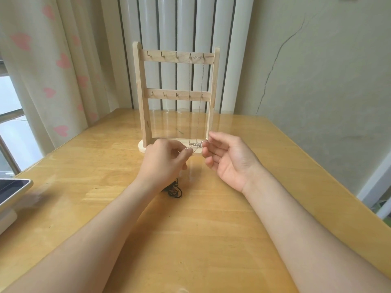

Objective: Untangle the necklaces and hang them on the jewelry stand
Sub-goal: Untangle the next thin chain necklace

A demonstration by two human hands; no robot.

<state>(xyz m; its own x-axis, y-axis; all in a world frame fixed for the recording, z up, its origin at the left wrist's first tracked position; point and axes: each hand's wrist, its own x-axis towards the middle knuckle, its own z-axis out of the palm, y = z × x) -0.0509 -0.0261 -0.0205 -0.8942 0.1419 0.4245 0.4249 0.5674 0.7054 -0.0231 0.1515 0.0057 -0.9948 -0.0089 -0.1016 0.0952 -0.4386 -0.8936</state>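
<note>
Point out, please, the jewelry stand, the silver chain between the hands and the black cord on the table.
jewelry stand (171, 95): head view, on its lower rail, between two hooks.
silver chain (189, 148): head view, on its left stretch of links.
black cord (174, 190): head view, on the middle of the bundle.

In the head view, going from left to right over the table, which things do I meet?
Tablet → left hand → silver chain pinched by both hands → right hand.
</note>
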